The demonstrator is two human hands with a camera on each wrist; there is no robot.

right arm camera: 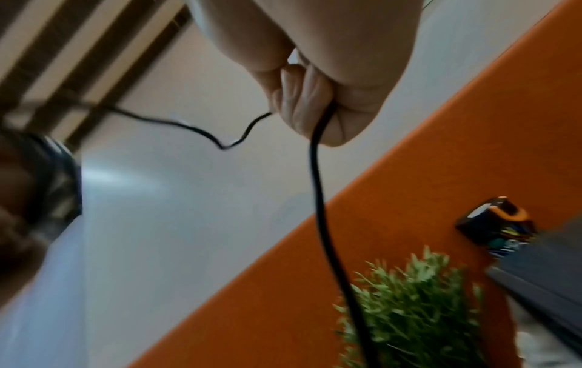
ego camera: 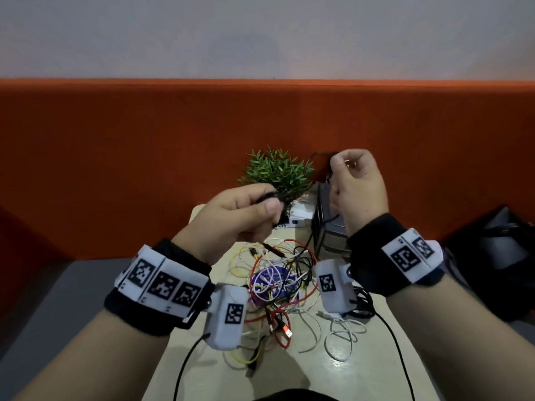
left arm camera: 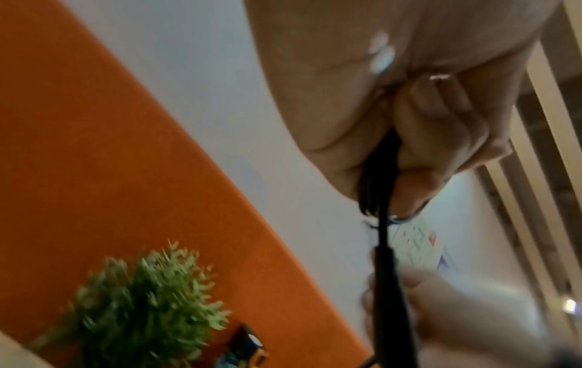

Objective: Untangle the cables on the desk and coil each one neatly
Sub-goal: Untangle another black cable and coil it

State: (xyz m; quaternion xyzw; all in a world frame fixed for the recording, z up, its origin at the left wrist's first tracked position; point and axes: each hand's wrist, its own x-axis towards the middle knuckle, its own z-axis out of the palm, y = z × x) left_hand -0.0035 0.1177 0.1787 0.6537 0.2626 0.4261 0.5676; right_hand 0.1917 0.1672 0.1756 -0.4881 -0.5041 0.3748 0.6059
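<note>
A tangle of red, white, yellow and black cables (ego camera: 282,285) lies on the pale desk (ego camera: 376,371) below my raised hands. My left hand (ego camera: 246,209) pinches gathered loops of a black cable (left arm camera: 375,189) between thumb and fingers. My right hand (ego camera: 350,180) is held higher, to the right, and grips the same black cable (right arm camera: 318,189), which hangs down from its fist toward the desk. A thin stretch of it (right arm camera: 189,127) runs off to the left in the right wrist view.
A small green plant (ego camera: 279,169) stands at the desk's back edge before an orange partition (ego camera: 144,140). A dark drawer unit (ego camera: 330,224) sits to the plant's right. A white cable (ego camera: 344,334) lies apart at the right. A dark bag (ego camera: 498,250) rests at far right.
</note>
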